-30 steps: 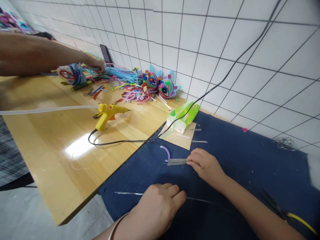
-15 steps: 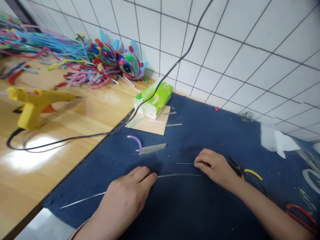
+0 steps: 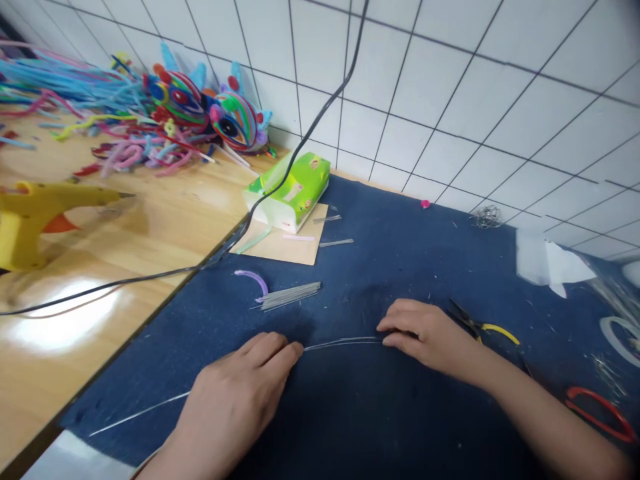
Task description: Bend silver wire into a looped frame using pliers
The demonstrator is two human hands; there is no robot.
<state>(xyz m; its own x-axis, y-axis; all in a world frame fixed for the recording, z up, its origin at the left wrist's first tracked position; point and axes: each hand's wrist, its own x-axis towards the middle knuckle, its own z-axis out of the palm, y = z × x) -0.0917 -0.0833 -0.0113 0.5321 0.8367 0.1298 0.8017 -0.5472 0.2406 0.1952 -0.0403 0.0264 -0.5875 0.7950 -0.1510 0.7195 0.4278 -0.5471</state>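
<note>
My left hand [image 3: 240,387] is closed with its fingers pinched round thin metal wires [image 3: 340,343]. These run out to the right of its fingertips, and a long stretch of wire [image 3: 140,414] trails out to its lower left. At the right end of the wires is my right hand [image 3: 425,337], its thumb and fingers drawn together on a thin wire laid along them. The exact grip is partly hidden by the fingers. Beyond my left hand lies a bundle of short grey wires [image 3: 293,295] touching a curved purple strip [image 3: 255,283].
Pliers with yellow handles [image 3: 500,332] lie beside my right wrist, red-handled scissors [image 3: 600,413] by the forearm. A tissue pack [image 3: 300,187] rests on brown card [image 3: 300,253]. A glue gun [image 3: 50,207] is at left; its black cable [image 3: 320,113] crosses the view.
My right hand has brought its short wire down and left against the wires in my left hand; it was apart above them before. The view has shifted slightly to the right.
</note>
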